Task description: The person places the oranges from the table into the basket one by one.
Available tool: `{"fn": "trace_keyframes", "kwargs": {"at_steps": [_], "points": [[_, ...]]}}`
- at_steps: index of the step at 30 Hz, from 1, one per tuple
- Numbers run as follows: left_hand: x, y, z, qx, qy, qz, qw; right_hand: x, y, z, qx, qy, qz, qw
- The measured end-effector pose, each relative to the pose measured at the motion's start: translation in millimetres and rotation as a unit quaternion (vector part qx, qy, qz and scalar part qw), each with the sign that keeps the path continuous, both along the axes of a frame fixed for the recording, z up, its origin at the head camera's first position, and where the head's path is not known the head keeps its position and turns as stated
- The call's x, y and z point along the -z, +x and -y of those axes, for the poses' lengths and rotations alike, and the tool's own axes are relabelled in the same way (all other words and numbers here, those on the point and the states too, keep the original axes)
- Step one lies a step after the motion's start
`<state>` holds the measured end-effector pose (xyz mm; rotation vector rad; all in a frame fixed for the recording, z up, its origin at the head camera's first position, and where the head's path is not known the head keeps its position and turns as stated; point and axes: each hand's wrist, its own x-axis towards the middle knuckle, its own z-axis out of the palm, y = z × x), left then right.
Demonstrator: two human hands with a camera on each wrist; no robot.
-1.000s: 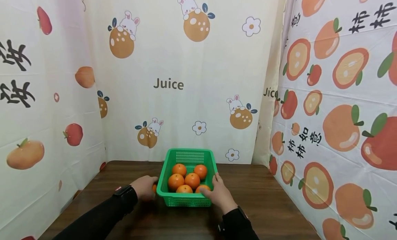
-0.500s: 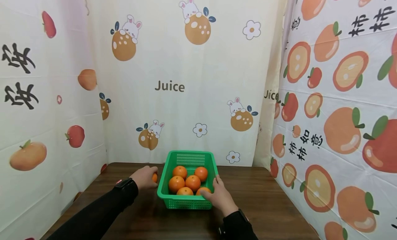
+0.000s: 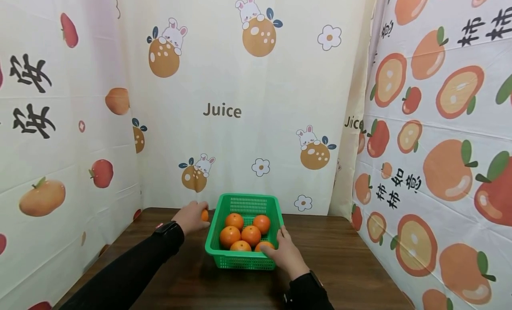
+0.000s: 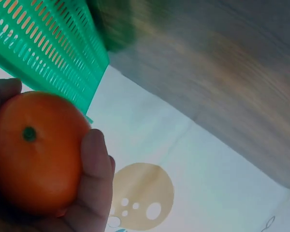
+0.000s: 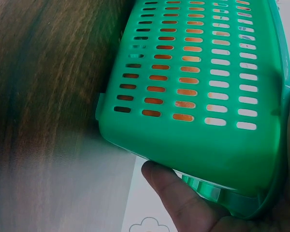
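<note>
In my left hand I grip an orange with a small green stem end, fingers curled round it. That hand is beside the back left part of a green plastic basket with slotted walls. Several more oranges lie inside the basket. My right hand holds the basket's right rim near the front corner, thumb over the rim and fingers against the outer wall. In the right wrist view a finger touches the lower edge of the slotted wall.
A dark wooden table carries the basket. Behind it hangs a cream curtain printed with rabbits and fruit. White fruit-print cloths hang at the left and at the right of the table.
My left hand has risen with its orange and moved toward the back of the basket's left side. The right hand stays on the rim, and the oranges in the basket lie as before.
</note>
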<state>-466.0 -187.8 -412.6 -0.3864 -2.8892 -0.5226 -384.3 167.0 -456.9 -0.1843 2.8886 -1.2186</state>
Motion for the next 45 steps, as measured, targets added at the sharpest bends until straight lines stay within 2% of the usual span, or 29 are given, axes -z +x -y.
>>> {"fn": "trace_keyframes", "kwargs": {"at_steps": [5, 11, 21, 29, 35, 39, 42, 45], "points": [[-6.2, -5.6, -7, 0.002, 0.026, 0.001, 0.9997, 0.2, -0.1, -1, 0.001, -0.003, 0.003, 1.000], [-7.8, -13.5, -12, 0.000, 0.048, -0.010, 0.9988, 1.4, -2.4, -1, 0.002, -0.001, 0.003, 1.000], [-10.9, -31.8, -25, 0.029, 0.063, -0.020, 0.9974, 1.1, -4.6, -2, 0.004, -0.005, 0.004, 1.000], [-8.4, -49.8, -36, 0.072, 0.133, -0.016, 0.9884, 0.3, -3.1, -1, 0.005, -0.005, 0.005, 1.000], [-3.0, -58.3, -45, 0.066, 0.140, -0.009, 0.9879, 2.9, -3.6, -1, 0.006, -0.005, 0.013, 1.000], [-4.6, -60.9, -52, 0.059, 0.146, 0.007, 0.9875, 3.0, -4.0, -1, 0.007, -0.003, 0.016, 1.000], [-7.9, -62.8, -57, 0.038, 0.149, 0.030, 0.9877, 1.6, -4.5, -1, 0.009, -0.006, 0.014, 1.000], [-11.1, -64.9, -61, 0.019, 0.132, 0.049, 0.9899, 0.7, -5.0, -2, 0.009, -0.006, 0.012, 1.000]]}}
